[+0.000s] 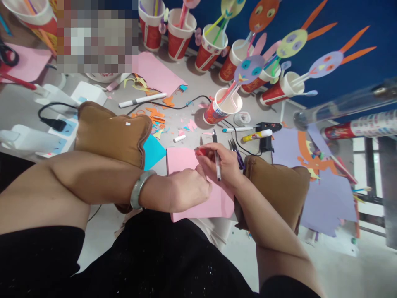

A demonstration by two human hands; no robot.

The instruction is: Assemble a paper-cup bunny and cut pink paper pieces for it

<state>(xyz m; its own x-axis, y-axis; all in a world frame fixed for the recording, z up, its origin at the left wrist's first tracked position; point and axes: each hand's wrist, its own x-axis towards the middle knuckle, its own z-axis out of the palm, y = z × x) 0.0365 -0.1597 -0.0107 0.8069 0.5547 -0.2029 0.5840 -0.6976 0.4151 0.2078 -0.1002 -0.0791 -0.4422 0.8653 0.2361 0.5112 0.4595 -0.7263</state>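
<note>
A pad of pink paper [186, 165] lies in front of me at the table's edge. My left hand [190, 190], with a pale bangle on its wrist, is closed above the paper; what its fingers hold, if anything, is hidden. Against it, my right hand [228, 163] pinches a small red object [201, 152] whose kind I cannot make out. A pen [216, 163] with a clear barrel and black tip is also held between the right hand's fingers. Just beyond the hands are a short white stick-like piece [179, 138] and scraps of coloured paper [155, 118].
Brown cushions [108, 132] flank the paper. Behind stand red-and-white paper cups [214, 111] with paper animal faces on straws. Scissors [237, 153], a yellow marker [257, 135] and a black glue gun [268, 132] lie to the right, near purple paper [328, 203]. Cables cross the table.
</note>
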